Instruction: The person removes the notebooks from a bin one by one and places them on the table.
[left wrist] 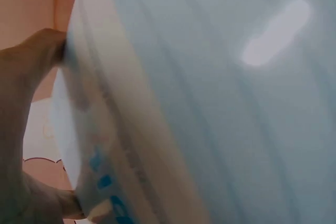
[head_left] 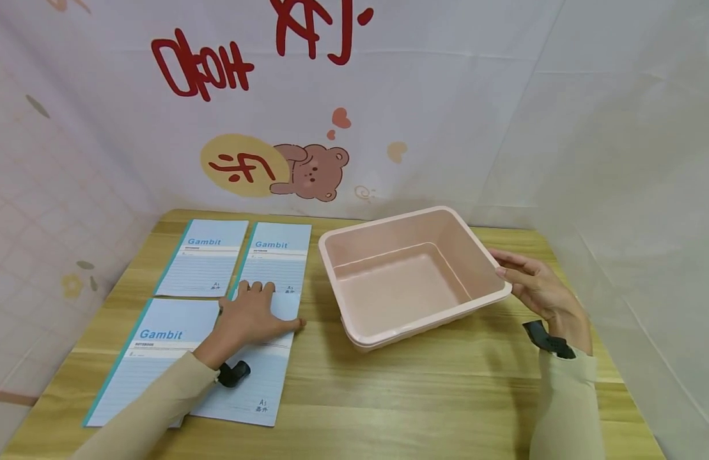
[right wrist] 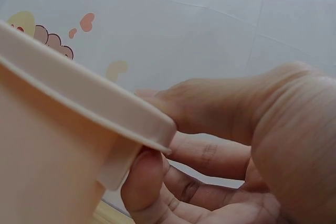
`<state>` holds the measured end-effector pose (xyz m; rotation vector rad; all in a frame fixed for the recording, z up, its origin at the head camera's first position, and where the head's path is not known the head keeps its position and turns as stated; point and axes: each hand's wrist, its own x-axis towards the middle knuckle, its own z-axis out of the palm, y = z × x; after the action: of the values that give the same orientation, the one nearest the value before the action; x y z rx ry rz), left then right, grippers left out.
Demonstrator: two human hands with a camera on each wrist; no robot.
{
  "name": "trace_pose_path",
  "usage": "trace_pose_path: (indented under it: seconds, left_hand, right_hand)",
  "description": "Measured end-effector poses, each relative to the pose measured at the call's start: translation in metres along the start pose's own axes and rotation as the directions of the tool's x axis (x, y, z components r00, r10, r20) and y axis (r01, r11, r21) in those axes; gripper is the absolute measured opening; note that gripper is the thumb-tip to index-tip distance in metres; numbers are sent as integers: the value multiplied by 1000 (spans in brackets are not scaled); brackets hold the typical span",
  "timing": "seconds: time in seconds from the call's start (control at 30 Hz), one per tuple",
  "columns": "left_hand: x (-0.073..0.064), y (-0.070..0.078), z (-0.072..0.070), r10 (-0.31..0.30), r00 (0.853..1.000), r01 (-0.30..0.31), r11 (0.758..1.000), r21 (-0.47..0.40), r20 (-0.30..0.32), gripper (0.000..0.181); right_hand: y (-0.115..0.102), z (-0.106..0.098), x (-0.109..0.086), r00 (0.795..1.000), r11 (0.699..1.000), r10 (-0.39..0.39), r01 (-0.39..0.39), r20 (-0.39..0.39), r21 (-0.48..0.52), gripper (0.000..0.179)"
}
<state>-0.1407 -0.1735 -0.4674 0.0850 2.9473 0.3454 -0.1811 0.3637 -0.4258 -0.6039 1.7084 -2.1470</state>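
My left hand (head_left: 247,316) grips a notebook (head_left: 247,390) with a pale blue lined cover, fingers over its far edge and thumb at its right edge. In the left wrist view this notebook (left wrist: 210,87) fills most of the picture, with the thumb and a fingertip at its edge. My right hand (head_left: 544,287) holds the right rim of a pale pink plastic basin (head_left: 400,275). In the right wrist view the thumb lies over the basin's rim (right wrist: 89,93), with fingers curled underneath. The basin has nothing in it and stands slightly tilted.
Three more Gambit notebooks lie on the wooden table (head_left: 400,396): a back left one (head_left: 201,259), a back middle one (head_left: 276,255) and a front left one (head_left: 153,358). A white printed curtain (head_left: 435,96) hangs behind the table.
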Motion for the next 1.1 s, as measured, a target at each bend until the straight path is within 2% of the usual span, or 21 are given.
trace_pose_path:
  seconds: [0.37,0.67,0.8,0.9,1.03,1.1]
  left_hand:
    - [-3,5,11,4,995,-7,1000,-29,-97,101]
    - [-6,8,20,-8,995,5,1000,-24,-104,100]
    - [-6,8,19,-11,992,7,1000,-29,-126,96]
    - [-6,7,17,-12,993,10,1000,-18,-120,97]
    - [-5,5,9,-4,994,4,1000,1,-113,99]
    - [-3,2,0,-1,992,-1,1000,-17,-127,99]
  right_hand:
    - [-1,-4,-2,1000,1000,-3,3,10,-14,46]
    - [-1,-4,-4,1000,1000,13,-13,-12,-3,46]
    - [-2,-4,-2,1000,1000,4,-4,-16,4,46]
    - [-3,-5,-3,1000,1000,-3,3,-11,-14,46]
    - [-6,-4,-6,997,988,38,-47,-62,-146,44]
    - [-9,-1,-9,987,954,80,-116,-138,-277,43]
